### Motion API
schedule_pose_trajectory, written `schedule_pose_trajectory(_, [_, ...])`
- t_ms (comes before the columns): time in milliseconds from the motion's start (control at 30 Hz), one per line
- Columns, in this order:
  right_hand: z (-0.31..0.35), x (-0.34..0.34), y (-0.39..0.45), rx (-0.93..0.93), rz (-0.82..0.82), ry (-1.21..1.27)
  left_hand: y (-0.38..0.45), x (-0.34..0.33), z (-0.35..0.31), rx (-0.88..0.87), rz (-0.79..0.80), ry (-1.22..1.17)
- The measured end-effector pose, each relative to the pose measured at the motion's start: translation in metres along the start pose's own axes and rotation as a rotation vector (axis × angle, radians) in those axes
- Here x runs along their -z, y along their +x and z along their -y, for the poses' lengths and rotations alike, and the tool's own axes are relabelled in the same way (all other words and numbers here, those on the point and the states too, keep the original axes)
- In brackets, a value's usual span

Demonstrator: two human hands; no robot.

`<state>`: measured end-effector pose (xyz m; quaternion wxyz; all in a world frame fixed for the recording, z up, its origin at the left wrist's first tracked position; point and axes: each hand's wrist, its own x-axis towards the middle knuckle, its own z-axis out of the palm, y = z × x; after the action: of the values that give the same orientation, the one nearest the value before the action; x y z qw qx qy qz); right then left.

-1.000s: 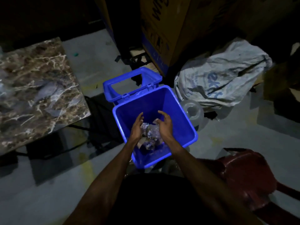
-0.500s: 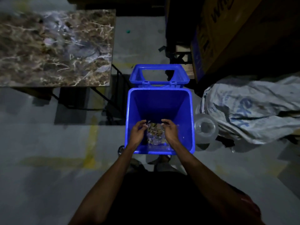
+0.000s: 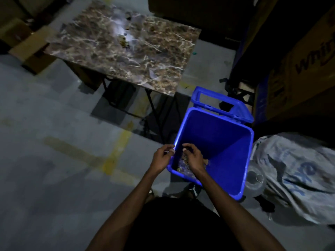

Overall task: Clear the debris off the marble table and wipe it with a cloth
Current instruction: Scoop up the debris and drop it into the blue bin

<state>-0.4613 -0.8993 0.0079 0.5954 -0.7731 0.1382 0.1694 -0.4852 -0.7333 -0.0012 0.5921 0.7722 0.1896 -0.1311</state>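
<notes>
Dim concrete floor (image 3: 54, 178); brown white-veined marble table (image 3: 101, 44) carries small crumbs (image 3: 124, 39); left hand (image 3: 162, 158) and right hand (image 3: 194, 158), fingers loosely curled and empty, hover at blue bin (image 3: 226, 142) rim

Glossy veined marble table (image 3: 145, 57); smooth blue plastic bin (image 3: 226, 142).

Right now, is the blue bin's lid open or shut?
Open: the blue bin shows its bare inside, and its lid hangs back behind the far rim.
</notes>
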Motion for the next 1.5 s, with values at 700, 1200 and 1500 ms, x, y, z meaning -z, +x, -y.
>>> schedule_pose_trajectory(700, [0.097, -0.238, 0.052, 0.047, 0.302, -0.184, 0.045, 0.22, 0.045, 0.135, -0.387, -0.343])
schedule_pose_trajectory(1200, [0.201, -0.327, 0.268, 0.023, 0.43, -0.089, 0.26, 0.324, -0.063, 0.224, -0.359, -0.215])
schedule_pose_trajectory(1500, [0.24, -0.316, 0.358, -0.066, 0.171, 0.098, 0.371, 0.329, -0.12, 0.296, -0.222, -0.36])
